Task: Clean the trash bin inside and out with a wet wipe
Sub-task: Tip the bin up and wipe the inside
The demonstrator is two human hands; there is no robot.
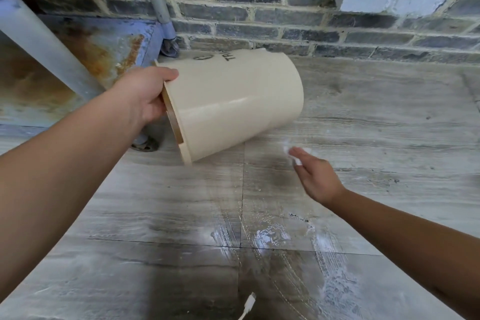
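Observation:
A cream plastic trash bin point(233, 101) is tipped on its side above the grey floor, its open mouth turned left and its base pointing right. Dark lettering shows on its upper side. My left hand point(145, 93) grips the bin's rim, thumb on the outside wall. My right hand point(315, 174) hovers below and to the right of the bin, apart from it. A small white wet wipe point(297, 157) is pinched at its fingertips, which are stretched out. The bin's inside is hidden from me.
A dark brick wall point(285, 15) runs along the back. At the left stands a rusty metal frame point(78, 54) with grey poles and castor wheels point(170, 48). White wet streaks point(275, 234) mark the floor tiles. A white cable end point(248, 304) lies at the bottom.

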